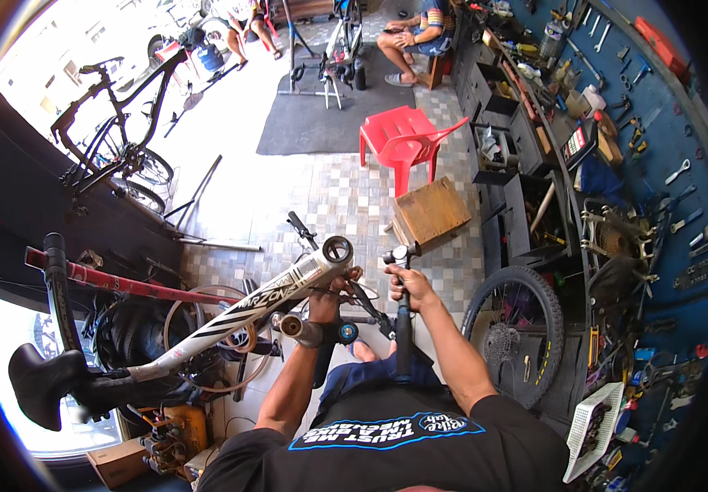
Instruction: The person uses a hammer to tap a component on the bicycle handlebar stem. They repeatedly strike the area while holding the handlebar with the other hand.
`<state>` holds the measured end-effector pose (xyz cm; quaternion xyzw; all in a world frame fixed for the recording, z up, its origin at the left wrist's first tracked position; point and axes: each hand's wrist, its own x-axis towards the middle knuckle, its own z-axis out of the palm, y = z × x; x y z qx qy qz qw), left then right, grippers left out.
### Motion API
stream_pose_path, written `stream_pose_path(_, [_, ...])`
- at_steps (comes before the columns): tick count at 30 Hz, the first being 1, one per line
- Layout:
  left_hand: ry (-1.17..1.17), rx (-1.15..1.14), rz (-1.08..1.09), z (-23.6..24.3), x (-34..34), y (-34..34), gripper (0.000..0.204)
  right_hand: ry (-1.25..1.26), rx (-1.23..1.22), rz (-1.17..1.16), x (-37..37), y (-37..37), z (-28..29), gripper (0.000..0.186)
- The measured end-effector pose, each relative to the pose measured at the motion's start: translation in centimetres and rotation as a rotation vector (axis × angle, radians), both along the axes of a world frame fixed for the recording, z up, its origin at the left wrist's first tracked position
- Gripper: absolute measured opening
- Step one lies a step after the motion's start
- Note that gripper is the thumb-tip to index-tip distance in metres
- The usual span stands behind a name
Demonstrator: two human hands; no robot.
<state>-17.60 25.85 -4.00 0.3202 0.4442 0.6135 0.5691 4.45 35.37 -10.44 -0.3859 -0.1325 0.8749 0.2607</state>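
At picture centre, a white bike frame [231, 316] is clamped in a repair stand, its head tube [337, 249] pointing to 1 o'clock and its saddle [42, 381] low at 8 o'clock. The left hand [327, 302] has its grip closed on the frame just below the head tube, where thin cables [362, 293] run past the fingers. The right hand [409, 283] has its grip closed around a black upright handle [403, 328], which rises just beside the head tube at 3 o'clock from it; what the handle belongs to cannot be told.

Surroundings: a red chair [403, 139] and a wooden box [430, 213] at 12 o'clock on the tiled floor; a loose wheel [514, 332] at 3 o'clock, leaning by the cabinets; a blue tool wall [657, 164] at 2 o'clock; a black bike [116, 139] at 10 o'clock; seated people at the top edge.

Risks, as judged: the cables lie close to the left fingers, so a turn of the handle could pinch skin or snag a cable. A hard push on the handle could swing the frame in its clamp, since the left hand steadies only the front end.
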Motion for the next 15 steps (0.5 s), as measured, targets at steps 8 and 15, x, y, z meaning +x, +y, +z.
stream_pose_path(8, [0.017,0.001,0.124,-0.1,1.4,-0.2,0.039,-0.332,0.233,0.203,5.3,1.4,6.5,0.017])
stream_pose_path(15, [0.103,-0.014,0.277,-1.0,1.9,-0.2,0.025,-0.289,0.546,0.221,3.9,3.1,14.6,0.016])
